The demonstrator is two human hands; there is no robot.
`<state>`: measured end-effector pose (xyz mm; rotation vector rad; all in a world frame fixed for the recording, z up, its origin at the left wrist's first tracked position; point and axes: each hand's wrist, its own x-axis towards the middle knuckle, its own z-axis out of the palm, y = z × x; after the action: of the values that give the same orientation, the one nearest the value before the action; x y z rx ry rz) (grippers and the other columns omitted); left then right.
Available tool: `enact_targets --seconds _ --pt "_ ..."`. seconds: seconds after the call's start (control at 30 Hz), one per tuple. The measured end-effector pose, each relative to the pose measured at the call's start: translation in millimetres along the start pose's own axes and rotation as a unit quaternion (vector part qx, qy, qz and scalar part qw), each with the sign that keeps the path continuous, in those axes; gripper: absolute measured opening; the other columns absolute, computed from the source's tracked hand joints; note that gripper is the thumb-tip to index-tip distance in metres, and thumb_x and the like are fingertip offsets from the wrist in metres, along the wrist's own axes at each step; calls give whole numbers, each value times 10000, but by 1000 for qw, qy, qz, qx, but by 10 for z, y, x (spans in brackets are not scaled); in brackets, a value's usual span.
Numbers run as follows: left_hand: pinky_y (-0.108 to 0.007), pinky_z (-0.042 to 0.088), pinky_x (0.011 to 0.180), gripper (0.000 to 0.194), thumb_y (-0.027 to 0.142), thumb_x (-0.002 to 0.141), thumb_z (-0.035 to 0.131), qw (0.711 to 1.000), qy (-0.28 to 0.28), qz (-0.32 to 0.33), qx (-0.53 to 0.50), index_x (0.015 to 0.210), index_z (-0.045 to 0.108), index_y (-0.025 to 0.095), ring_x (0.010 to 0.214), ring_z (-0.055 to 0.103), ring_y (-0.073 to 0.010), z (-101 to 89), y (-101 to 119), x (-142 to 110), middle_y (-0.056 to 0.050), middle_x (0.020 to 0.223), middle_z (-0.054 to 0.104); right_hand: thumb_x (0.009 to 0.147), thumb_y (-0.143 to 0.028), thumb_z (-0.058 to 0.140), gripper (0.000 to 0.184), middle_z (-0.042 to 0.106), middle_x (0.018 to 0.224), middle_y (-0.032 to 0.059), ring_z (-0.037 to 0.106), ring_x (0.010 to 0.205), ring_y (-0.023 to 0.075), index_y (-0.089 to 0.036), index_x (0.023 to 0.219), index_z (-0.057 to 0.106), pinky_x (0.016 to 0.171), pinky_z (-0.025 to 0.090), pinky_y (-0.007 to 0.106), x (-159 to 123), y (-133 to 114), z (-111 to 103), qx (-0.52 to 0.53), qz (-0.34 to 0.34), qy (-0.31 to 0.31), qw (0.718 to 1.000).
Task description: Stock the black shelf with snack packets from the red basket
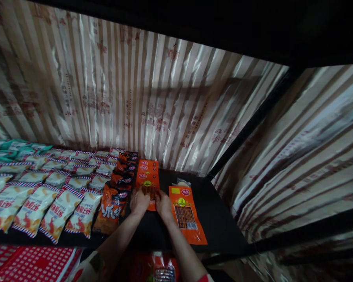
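An orange snack packet (148,184) with a clear window lies on the black shelf, overlapping similar orange packets (148,163) behind it. My left hand (140,201) is closed on its left edge and my right hand (164,204) on its right edge; some fingertips are hidden. Right of my right hand lies another orange packet (184,215), its window showing brown sticks inside. On the left, next to my left hand, stands a row of orange-and-black snack bags (110,207).
White snack bags (59,209) with striped edges fill the shelf's left side, green bags (16,145) beyond them. A red plastic basket (37,262) and another orange packet (157,270) are below the black shelf (223,219). Striped sheeting (153,98) hangs behind; a dark post (253,121) stands right.
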<state>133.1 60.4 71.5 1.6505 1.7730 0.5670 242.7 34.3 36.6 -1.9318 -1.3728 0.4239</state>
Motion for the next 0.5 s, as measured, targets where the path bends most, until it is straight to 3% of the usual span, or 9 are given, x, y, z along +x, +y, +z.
enact_targets --seconds 0.3,0.5 --pt "-358 380 941 427 269 767 427 998 8 0 55 1169 546 187 1133 495 -262 26 81 68 -130 1277 493 836 -176 389 335 676 1022 119 637 929 196 -121 1051 640 791 465 244 175 30 60 -2 -1 -8 1000" --pt "-378 351 974 456 280 780 406 997 6 1 80 1204 521 158 1192 441 -285 24 113 86 -151 1345 420 838 -196 389 332 680 1011 112 647 900 193 -136 1047 641 760 468 238 226 57 110 -2 1 -15 1000"
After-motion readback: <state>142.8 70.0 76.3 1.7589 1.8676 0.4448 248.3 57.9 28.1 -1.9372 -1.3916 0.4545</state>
